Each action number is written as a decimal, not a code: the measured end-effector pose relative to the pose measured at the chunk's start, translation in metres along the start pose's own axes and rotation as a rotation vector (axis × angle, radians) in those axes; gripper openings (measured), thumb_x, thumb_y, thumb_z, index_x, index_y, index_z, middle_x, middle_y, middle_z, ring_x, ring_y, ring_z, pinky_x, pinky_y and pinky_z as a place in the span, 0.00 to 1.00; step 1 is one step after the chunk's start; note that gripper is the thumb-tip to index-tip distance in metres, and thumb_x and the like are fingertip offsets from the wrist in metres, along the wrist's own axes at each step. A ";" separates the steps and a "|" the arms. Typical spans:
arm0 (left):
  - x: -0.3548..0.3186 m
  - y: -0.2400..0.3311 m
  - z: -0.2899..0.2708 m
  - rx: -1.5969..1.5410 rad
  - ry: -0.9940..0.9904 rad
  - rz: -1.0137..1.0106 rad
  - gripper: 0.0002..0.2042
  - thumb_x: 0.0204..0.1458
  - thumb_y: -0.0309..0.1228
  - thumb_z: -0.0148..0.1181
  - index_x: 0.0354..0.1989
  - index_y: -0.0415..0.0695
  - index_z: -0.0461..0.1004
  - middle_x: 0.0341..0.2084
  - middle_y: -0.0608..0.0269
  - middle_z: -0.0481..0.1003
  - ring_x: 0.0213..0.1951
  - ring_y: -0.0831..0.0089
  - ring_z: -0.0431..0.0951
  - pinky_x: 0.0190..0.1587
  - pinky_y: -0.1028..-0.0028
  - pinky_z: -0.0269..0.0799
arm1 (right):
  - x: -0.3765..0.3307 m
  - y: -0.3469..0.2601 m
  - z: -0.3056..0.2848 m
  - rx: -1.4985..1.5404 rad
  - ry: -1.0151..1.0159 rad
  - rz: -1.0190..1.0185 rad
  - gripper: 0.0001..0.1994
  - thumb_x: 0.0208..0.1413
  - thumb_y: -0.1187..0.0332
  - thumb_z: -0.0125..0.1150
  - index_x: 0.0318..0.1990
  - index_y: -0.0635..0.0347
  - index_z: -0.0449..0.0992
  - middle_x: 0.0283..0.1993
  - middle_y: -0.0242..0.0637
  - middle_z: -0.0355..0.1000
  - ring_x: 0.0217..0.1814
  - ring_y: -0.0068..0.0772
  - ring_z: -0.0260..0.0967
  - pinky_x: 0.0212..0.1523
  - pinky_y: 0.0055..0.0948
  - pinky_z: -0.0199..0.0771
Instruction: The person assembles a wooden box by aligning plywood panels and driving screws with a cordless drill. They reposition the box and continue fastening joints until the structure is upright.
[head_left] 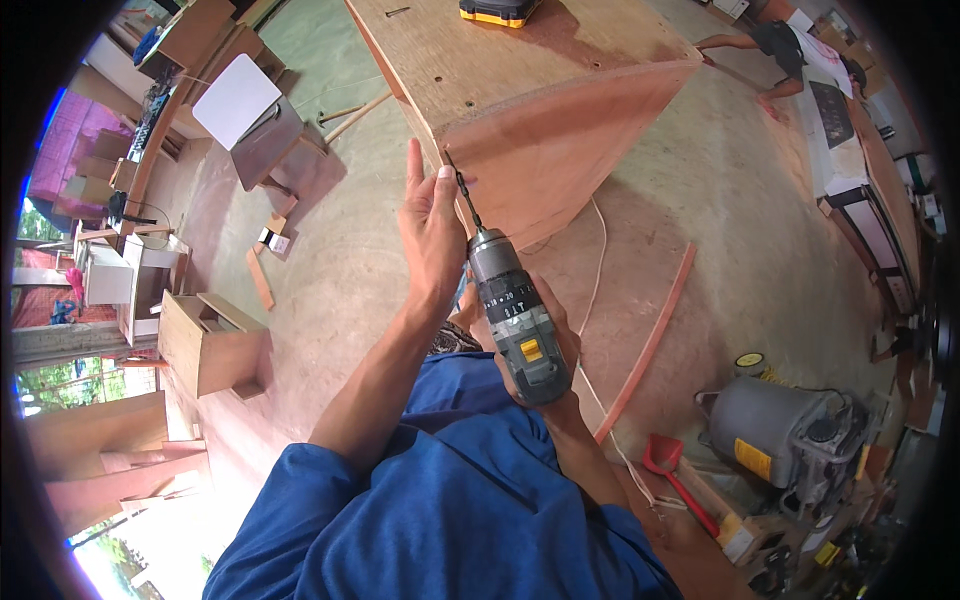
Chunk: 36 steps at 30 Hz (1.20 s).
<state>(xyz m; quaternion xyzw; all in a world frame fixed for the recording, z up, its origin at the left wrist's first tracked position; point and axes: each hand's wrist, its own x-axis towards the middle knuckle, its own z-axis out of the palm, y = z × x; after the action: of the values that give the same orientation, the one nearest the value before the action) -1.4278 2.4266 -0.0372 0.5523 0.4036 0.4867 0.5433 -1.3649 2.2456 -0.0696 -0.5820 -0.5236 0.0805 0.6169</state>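
A grey and black cordless drill (515, 315) with a yellow switch on top is gripped by my right hand (567, 335), whose fingers are mostly hidden beneath the drill's body. Its long thin bit (467, 203) points away from me, the tip at the near left corner of a large plywood box (590, 150). Beside the bit, my left hand (435, 235) has its index finger and thumb stretched out at the box's edge, holding nothing I can see. Whether the tip has entered the wood, I cannot tell. Small dark marks or holes dot the box's upper panel.
On the box lies a yellow and black item (497, 12). Leftward are a white-backed chair (238, 100) and small wooden cabinet (208, 345). A wooden strip (650, 340), pale cable (598, 270), red dustpan (664, 453) and grey machine (765, 430) lie rightward. Another person (785, 55) bends at far right.
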 end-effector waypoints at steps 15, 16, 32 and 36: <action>0.007 0.006 0.010 0.027 0.048 -0.043 0.20 0.73 0.38 0.50 0.36 0.36 0.82 0.77 0.55 0.59 0.74 0.64 0.63 0.73 0.65 0.57 | 0.014 0.010 -0.006 0.005 -0.072 0.023 0.34 0.52 0.73 0.70 0.68 0.70 0.68 0.66 0.54 0.73 0.49 0.44 0.84 0.46 0.35 0.86; 0.007 0.005 0.010 0.011 0.052 -0.050 0.20 0.73 0.38 0.50 0.36 0.36 0.82 0.77 0.55 0.59 0.74 0.65 0.63 0.73 0.66 0.58 | 0.014 0.012 -0.005 0.002 -0.065 0.003 0.34 0.52 0.73 0.70 0.67 0.70 0.68 0.67 0.54 0.72 0.50 0.45 0.84 0.46 0.35 0.86; 0.008 0.010 0.007 0.035 0.060 -0.093 0.19 0.71 0.35 0.51 0.35 0.35 0.83 0.76 0.54 0.61 0.71 0.67 0.68 0.69 0.68 0.62 | 0.019 0.009 -0.007 0.039 -0.070 -0.040 0.32 0.50 0.73 0.70 0.65 0.72 0.69 0.69 0.59 0.69 0.53 0.49 0.83 0.47 0.36 0.86; 0.009 0.009 0.007 0.069 0.072 -0.125 0.18 0.71 0.35 0.52 0.37 0.35 0.84 0.76 0.52 0.61 0.70 0.66 0.68 0.69 0.67 0.64 | 0.022 0.005 -0.005 0.050 -0.065 0.009 0.31 0.50 0.74 0.69 0.63 0.71 0.71 0.69 0.59 0.69 0.53 0.47 0.83 0.47 0.36 0.86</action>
<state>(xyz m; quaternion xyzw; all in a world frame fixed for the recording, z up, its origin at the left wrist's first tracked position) -1.4200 2.4330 -0.0266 0.5265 0.4733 0.4572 0.5384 -1.3490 2.2593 -0.0603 -0.5659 -0.5386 0.1151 0.6135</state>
